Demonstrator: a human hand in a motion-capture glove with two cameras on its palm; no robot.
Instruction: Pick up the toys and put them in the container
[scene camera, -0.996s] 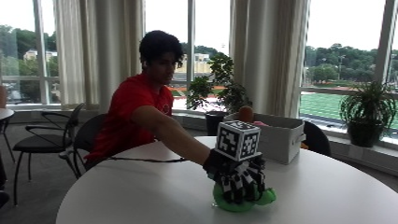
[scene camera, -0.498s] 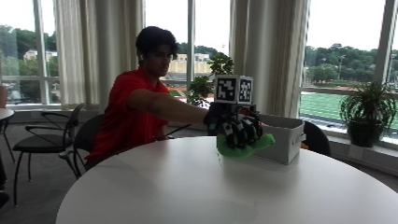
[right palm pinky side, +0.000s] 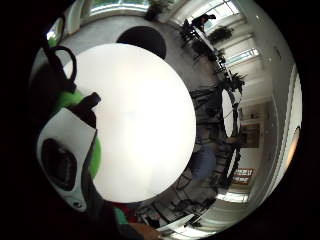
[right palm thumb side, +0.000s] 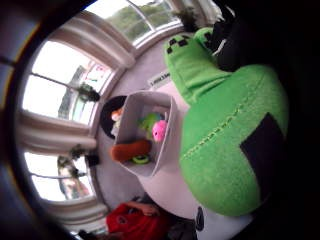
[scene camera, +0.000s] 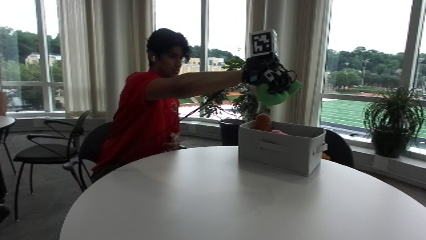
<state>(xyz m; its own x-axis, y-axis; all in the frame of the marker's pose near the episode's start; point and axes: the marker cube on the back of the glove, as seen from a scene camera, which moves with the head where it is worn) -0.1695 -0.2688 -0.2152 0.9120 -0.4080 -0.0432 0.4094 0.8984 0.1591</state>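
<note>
— Since half a second ago the gloved right hand (scene camera: 268, 75) has risen higher and travelled farther out; it now hangs above the grey fabric storage box (scene camera: 282, 147), carrying the green plush toy with black square patches (scene camera: 276, 93).

— So the toy is off the round white counter (scene camera: 219, 200)?

— Yes, well clear of it. The hand's fingers are curled round the toy, which bulges out beneath them.

— Where does the box lie from the toy?

— Almost straight below, well apart in height. The thumb-side palm view looks down past the toy (right palm thumb side: 235, 145) into the open box (right palm thumb side: 131, 137), just beside the toy's edge, so I judge the hand is near the rim rather than centred over the opening.

— What is already inside?

— An orange-brown plush (right palm thumb side: 131, 150), a pink toy (right palm thumb side: 159, 130), something green beside it, and a small green ring. I cannot make out their shapes with certainty.

— And the toy's long axis?

— Probably hanging downward from the hand. The next move calls for a slight shift over the opening, then lowering or releasing.
</note>
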